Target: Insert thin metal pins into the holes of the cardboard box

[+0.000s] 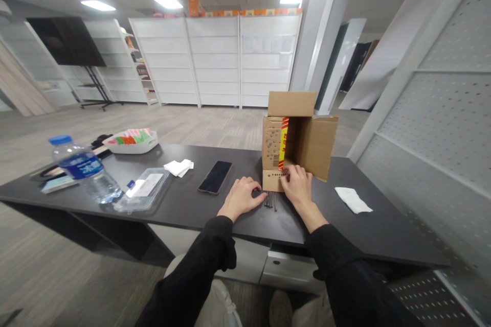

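A cardboard box (273,143) stands on the dark desk with its open side facing me. Its lower front flap (271,181) hangs down and has a row of small dark holes or heads across it. My right hand (299,185) is at the right part of this flap, fingers bent together in a pinch; whatever they hold is hidden. Below the flap lie several thin metal nails or screws (270,201), too small to tell which. My left hand (242,196) rests on the desk just left of them, fingers apart, thumb close to the pile.
Left of my hands lie a phone (215,177), folded tissues (179,167), a clear plastic case (148,190) and a water bottle (85,169). A white tray (132,147) with colourful packets stands farther back. Another tissue (353,200) lies to the right, near a perforated panel (441,117).
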Demonstrator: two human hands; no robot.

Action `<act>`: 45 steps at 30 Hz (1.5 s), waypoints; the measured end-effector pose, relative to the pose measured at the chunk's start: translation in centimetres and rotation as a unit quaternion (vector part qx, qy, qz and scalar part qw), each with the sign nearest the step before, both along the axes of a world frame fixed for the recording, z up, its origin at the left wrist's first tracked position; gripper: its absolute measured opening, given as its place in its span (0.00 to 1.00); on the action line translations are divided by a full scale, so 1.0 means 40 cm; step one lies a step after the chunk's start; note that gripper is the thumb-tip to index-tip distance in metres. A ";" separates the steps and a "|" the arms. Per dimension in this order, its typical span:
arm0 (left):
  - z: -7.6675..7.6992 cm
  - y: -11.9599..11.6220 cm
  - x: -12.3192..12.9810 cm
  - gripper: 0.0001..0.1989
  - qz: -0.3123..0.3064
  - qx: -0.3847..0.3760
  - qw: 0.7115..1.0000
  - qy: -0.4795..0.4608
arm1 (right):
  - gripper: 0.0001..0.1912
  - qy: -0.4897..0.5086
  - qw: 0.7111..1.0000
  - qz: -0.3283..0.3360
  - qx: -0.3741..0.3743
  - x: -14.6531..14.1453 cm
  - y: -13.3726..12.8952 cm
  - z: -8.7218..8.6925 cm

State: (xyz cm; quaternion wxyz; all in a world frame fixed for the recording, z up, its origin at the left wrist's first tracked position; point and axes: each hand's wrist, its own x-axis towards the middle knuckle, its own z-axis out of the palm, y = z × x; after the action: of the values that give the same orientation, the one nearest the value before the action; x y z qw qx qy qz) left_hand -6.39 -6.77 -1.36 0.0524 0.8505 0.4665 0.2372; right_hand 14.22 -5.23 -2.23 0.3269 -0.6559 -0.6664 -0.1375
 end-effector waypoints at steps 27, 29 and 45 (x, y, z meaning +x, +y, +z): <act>0.005 -0.003 -0.001 0.12 0.004 -0.007 1.000 -0.003 | 0.10 0.001 1.000 0.001 -0.007 0.000 0.007 -0.001; 0.005 -0.003 0.000 0.12 0.006 -0.010 1.000 -0.001 | 0.09 0.000 1.000 -0.003 -0.008 0.000 0.005 -0.001; 0.006 -0.001 0.001 0.12 0.007 -0.016 1.000 -0.001 | 0.07 0.035 0.999 -0.008 -0.003 0.003 0.000 0.000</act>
State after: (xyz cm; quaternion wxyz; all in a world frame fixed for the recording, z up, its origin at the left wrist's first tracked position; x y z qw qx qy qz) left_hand -6.36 -6.83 -1.14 0.0647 0.8462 0.4760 0.2304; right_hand 14.34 -5.21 -2.22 0.3468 -0.6666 -0.6497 -0.1155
